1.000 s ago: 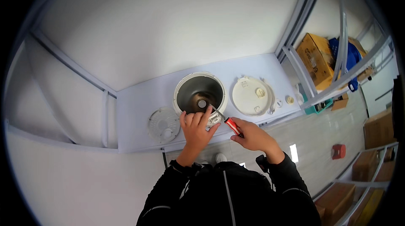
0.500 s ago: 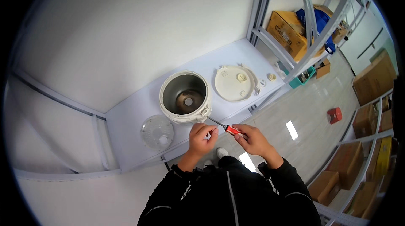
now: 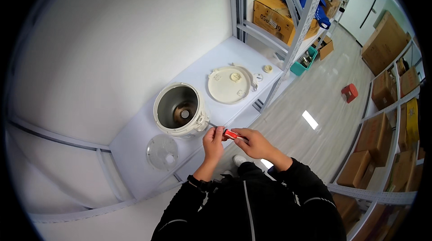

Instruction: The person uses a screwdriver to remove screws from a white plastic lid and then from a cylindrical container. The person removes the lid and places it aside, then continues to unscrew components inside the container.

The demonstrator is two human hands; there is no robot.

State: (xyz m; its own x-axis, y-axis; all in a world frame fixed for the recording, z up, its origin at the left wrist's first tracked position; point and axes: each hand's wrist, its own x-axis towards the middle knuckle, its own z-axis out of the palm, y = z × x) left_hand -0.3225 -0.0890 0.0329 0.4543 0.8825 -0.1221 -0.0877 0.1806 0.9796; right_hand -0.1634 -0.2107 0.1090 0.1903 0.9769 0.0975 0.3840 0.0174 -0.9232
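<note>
A white rice cooker body stands on the table with its top off, its grey inside showing a brown-stained bottom. My right hand is closed round the red handle of a screwdriver, whose shaft points at a fitting on the cooker's right side. The fingers of my left hand are pinched on the shaft just ahead of the handle. Whether the tip sits in a screw is too small to tell. A clear round cover lies left of the cooker, and a cream round lid part lies to its right.
A small cream ring lies at the table's far right end. Shelf posts rise there, with a yellow box behind. A teal bin and a red stool stand beyond. Boxes fill the right-hand shelves.
My left fingers, apart from the screwdriver before, have come up onto its shaft. The right hand keeps the handle. My view has turned rightward, so the table appears further left.
</note>
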